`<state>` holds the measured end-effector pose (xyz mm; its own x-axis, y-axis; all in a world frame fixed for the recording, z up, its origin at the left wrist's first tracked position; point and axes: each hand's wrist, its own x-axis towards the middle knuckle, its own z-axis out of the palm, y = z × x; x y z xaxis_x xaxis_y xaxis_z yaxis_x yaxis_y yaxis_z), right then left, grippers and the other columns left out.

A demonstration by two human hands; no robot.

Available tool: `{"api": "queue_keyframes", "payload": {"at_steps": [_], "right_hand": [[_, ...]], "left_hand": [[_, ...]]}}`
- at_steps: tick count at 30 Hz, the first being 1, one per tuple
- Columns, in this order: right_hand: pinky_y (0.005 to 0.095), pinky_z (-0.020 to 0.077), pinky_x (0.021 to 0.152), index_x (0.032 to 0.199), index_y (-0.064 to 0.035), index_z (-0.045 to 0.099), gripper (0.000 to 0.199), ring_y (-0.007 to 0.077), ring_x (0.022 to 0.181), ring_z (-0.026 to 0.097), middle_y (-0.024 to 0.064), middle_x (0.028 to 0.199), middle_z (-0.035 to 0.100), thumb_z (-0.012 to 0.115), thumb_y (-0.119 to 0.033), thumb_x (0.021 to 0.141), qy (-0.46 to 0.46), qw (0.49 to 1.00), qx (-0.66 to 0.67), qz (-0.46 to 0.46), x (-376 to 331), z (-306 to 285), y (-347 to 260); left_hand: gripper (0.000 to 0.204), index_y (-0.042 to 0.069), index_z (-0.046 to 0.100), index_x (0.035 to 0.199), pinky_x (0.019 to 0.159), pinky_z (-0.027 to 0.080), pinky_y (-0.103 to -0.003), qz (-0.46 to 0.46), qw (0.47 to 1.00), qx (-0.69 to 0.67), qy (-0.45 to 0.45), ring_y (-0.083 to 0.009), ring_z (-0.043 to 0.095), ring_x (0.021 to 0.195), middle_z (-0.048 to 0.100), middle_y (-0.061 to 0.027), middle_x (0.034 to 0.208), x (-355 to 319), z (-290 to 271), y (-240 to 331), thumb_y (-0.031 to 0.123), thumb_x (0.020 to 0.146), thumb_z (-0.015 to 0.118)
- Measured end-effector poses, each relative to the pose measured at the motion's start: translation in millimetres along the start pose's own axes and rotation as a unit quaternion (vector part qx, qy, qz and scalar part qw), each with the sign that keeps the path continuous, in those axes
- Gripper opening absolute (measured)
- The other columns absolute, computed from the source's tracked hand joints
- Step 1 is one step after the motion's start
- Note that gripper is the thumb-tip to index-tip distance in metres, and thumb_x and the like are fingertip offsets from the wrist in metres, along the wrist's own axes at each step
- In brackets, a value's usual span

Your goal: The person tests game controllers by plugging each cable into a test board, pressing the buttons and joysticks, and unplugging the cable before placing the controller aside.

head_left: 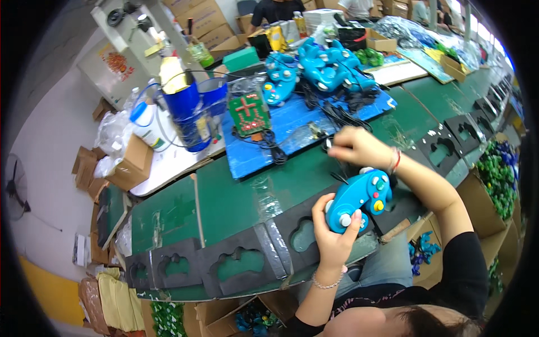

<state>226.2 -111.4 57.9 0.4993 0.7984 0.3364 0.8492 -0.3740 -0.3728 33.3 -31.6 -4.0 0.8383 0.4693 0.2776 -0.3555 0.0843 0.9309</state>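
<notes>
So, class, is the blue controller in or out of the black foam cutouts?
Out: the left grip holds the blue controller, tilted, over the black foam.

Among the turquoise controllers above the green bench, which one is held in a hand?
The turquoise controller in the left hand, apart from the heap; the other turquoise controllers lie piled on the blue board.

Controller smooth plastic, soft sheen; cables rubbery-looking, dark. Counter smooth green, slight sheen, with glossy clear tape on top; foam cutouts matt black, blue board smooth with a mild shine. Carton matt brown cardboard, plastic bag clear, crinkled and shiny, sleeve matt black cloth, trousers faded blue denim-like cloth.
</notes>
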Motion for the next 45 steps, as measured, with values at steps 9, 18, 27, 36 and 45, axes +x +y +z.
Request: {"api": "queue_keyframes", "payload": {"at_steps": [9, 18, 27, 36, 45], "right_hand": [[0.0355, 0.0482, 0.083, 0.112, -0.0002, 0.051, 0.059, 0.0297, 0.098, 0.06, 0.0171, 0.108, 0.059, 0.079, -0.033, 0.072, -0.14, 0.953, 0.267, -0.014, -88, -49, -36], [0.0339, 0.047, 0.086, 0.109, 0.0008, 0.057, 0.058, 0.0195, 0.101, 0.057, 0.0114, 0.107, 0.06, 0.084, -0.028, 0.067, 0.036, 0.883, 0.396, 0.249, -269, -101, -10], [0.0455, 0.0498, 0.082, 0.116, -0.0163, 0.053, 0.054, 0.0347, 0.102, 0.06, 0.0148, 0.114, 0.062, 0.075, -0.036, 0.07, -0.294, 0.671, -0.065, 0.677, -471, 104, 80], [0.0391, 0.0511, 0.082, 0.085, -0.0099, 0.072, 0.017, 0.0336, 0.089, 0.065, 0.017, 0.088, 0.068, 0.056, -0.011, 0.078, 0.005, 0.567, -0.014, 0.823, -605, 214, 79], [0.0245, 0.0503, 0.068, 0.095, -0.0014, 0.059, 0.013, 0.0114, 0.071, 0.058, 0.0064, 0.082, 0.063, 0.047, -0.001, 0.091, 0.652, 0.613, 0.001, 0.447, -433, -6, 109]], "left_hand": [[0.067, 0.0, 0.047, 0.12, 0.084, 0.047, -0.035, 0.151, 0.973, 0.164, -0.059, -0.0244, 0.057, 0.093, 0.054, -0.0145, 0.109, -6, 5, -1, 0.016, 0.065, 0.082], [0.065, -0.004, 0.036, 0.129, 0.083, 0.045, -0.034, 0.073, 0.987, 0.114, -0.088, -0.0225, 0.052, 0.092, 0.048, -0.0171, 0.118, -9, 20, -14, 0.025, 0.081, 0.07], [0.026, -0.006, 0.049, 0.115, 0.071, 0.043, -0.029, 0.123, 0.962, 0.223, -0.095, -0.0185, 0.052, 0.079, 0.05, -0.0173, 0.12, -1, 26, -21, 0.004, 0.091, 0.045], [0.021, -0.005, 0.054, 0.107, 0.072, 0.044, -0.029, 0.112, 0.954, 0.266, -0.079, -0.0178, 0.052, 0.081, 0.053, -0.0153, 0.115, -2, 33, -20, 0.006, 0.091, 0.044], [0.018, -0.007, 0.057, 0.102, 0.075, 0.046, -0.029, 0.08, 0.969, 0.22, -0.073, -0.0174, 0.052, 0.082, 0.047, -0.0159, 0.115, -4, 38, -17, 0.003, 0.089, 0.047]]}}
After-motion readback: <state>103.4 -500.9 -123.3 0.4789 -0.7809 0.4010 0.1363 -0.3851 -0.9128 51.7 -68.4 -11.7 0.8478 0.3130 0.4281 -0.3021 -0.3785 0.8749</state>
